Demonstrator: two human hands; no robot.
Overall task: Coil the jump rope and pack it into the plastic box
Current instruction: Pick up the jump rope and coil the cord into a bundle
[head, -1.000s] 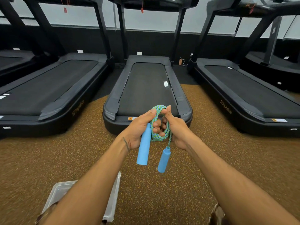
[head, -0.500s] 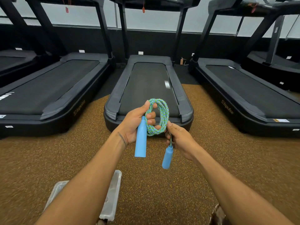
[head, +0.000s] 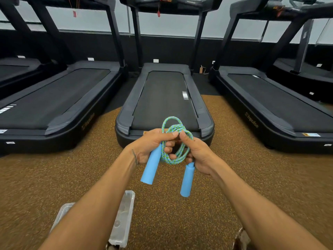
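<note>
Two bare hands are held together at the centre of the frame, above a speckled brown floor (head: 234, 186). The left hand (head: 149, 145) is closed around the upper end of one blue handle (head: 151, 166), which slants down and to the left below the fist. The coiled part of the jump rope (head: 173, 141), a blue and green braided cord, is gathered in several loops between the two hands; the loops rise above the thumbs and hang down to the curled fingers. The left thumb is pressed over the cord at the top of the coil. The right hand (head: 199, 154) is closed on the right side of the coil, its thumb laid against the loops close to the left thumb. A second blue handle (head: 187, 179) hangs almost straight down from the lower fingers of the right hand; its top end is touched by those fingers.

The plastic box (head: 122, 219), clear and shallow, lies on the floor at the lower left of the frame, largely hidden by the left forearm. It is well apart from the rope. Whether it is lidded cannot be told.

Three black treadmills are ranged across the upper half of the frame, the middle treadmill (head: 164, 98) directly beyond the hands, with part of a further one at each edge.
</note>
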